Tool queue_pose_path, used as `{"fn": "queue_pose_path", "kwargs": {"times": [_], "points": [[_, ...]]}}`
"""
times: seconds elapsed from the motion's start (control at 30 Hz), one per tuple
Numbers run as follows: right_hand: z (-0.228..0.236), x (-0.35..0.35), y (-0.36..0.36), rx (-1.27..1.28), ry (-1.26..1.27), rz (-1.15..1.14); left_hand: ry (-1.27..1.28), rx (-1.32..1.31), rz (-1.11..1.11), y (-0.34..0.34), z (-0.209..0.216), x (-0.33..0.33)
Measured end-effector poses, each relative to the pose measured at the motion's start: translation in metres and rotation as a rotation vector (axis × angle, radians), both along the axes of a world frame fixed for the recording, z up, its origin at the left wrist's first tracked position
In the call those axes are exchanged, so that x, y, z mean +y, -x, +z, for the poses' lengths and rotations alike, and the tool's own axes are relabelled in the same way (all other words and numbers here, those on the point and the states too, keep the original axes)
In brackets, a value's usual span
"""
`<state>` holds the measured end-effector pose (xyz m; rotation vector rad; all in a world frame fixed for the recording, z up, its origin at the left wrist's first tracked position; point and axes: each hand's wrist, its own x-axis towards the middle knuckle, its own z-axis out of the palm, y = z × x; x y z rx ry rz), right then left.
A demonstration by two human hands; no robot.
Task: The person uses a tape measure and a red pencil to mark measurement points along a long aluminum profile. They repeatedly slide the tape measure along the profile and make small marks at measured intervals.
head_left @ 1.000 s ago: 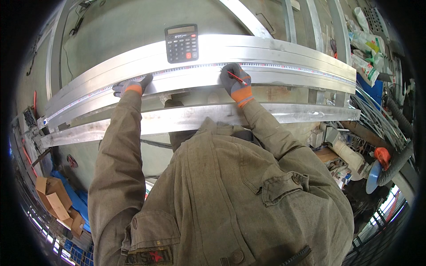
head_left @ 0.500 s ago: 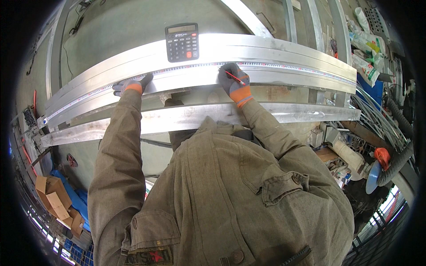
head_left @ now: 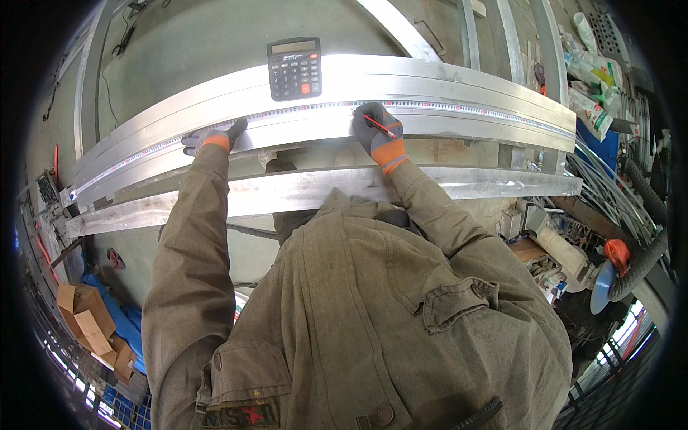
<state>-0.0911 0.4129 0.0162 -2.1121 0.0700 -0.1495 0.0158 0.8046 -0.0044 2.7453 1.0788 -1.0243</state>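
Observation:
A white measuring tape (head_left: 459, 109) runs lengthwise along several silvery metal bars (head_left: 487, 82) lying side by side. My left hand (head_left: 215, 136), in a grey and orange glove, rests on the near bars at the tape's edge, thumb and fingers spread apart. My right hand (head_left: 374, 132), gloved alike, is shut on a red pencil (head_left: 380, 125). Its fingertips are down on the bars beside the tape; the pencil's tip is too small to make out. A black calculator (head_left: 294, 70) with one orange-red key lies on the far bars, between and beyond my hands.
A separate metal bar (head_left: 287, 188) crosses nearer my body. Metal beams (head_left: 401, 29) extend away at the far side. Thin metal strips (head_left: 616, 186) and plastic bags (head_left: 591, 107) crowd the right. An opened cardboard box (head_left: 92, 319) is at lower left.

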Motion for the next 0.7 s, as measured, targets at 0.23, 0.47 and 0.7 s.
{"fn": "queue_pose_path", "kwargs": {"times": [0.23, 0.47, 0.7], "points": [[-0.009, 0.000, 0.001, 0.034, -0.089, -0.031, 0.002, 0.008, 0.000, -0.001, -0.002, -0.001], [-0.015, 0.000, -0.001, -0.008, -0.048, -0.026, 0.010, 0.009, 0.016, 0.000, -0.008, 0.003], [-0.011, -0.001, 0.000, -0.009, -0.034, -0.012, 0.012, 0.017, -0.006, 0.002, -0.007, 0.005]]}}
